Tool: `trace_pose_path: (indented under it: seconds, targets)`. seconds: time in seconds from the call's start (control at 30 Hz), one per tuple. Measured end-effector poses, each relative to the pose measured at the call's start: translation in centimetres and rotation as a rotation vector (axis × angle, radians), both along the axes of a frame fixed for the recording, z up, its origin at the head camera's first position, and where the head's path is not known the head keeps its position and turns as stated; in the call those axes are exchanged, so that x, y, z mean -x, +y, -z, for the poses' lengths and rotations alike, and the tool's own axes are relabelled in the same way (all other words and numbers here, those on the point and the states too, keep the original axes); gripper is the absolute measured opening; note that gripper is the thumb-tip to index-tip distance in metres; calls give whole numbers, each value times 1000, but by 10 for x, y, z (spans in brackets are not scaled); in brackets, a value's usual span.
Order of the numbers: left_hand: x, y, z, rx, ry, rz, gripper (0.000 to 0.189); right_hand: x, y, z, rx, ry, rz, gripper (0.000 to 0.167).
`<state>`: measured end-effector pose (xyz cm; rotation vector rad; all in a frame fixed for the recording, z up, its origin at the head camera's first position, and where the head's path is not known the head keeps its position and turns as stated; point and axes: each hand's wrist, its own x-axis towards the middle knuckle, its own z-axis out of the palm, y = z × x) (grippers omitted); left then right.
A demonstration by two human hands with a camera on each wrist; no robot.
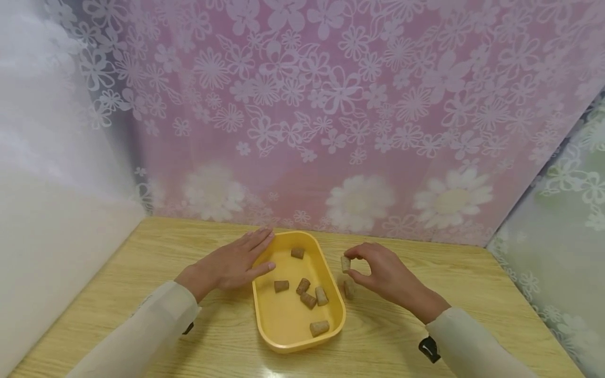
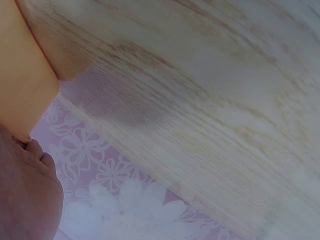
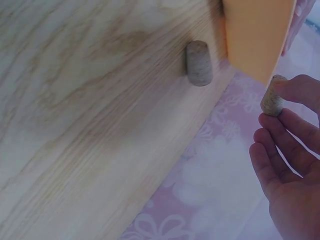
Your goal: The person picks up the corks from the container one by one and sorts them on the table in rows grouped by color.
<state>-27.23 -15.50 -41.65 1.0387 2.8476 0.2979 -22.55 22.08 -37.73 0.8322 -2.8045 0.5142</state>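
Right hand (image 1: pixel 385 270) pinches a cork (image 1: pixel 346 263) above the desk (image 1: pixel 387 336), just right of the yellow tray (image 1: pixel 281 323); left hand (image 1: pixel 236 262), fingers extended and unclenched, rests at the tray's left rim. Step judged a cork transfer, direction undetermined; next move calls for a steady pinch.

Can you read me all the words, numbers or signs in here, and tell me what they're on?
There are none I can read.
The corks and yellow tray show no readable letters or numbers.
Faint marks on the left sleeve are too blurred to make out.
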Motion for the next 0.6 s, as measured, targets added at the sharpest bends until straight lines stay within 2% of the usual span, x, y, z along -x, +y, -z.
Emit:
trace_pose_path:
  seconds: [0.27,0.6]
  targets:
    - [0,0,0,-4,-1,2,89,-4,10,5,-10,-36,29,29]
    - [0,0,0,-7,0,6,89,-7,26,20,-16,-34,44,29]
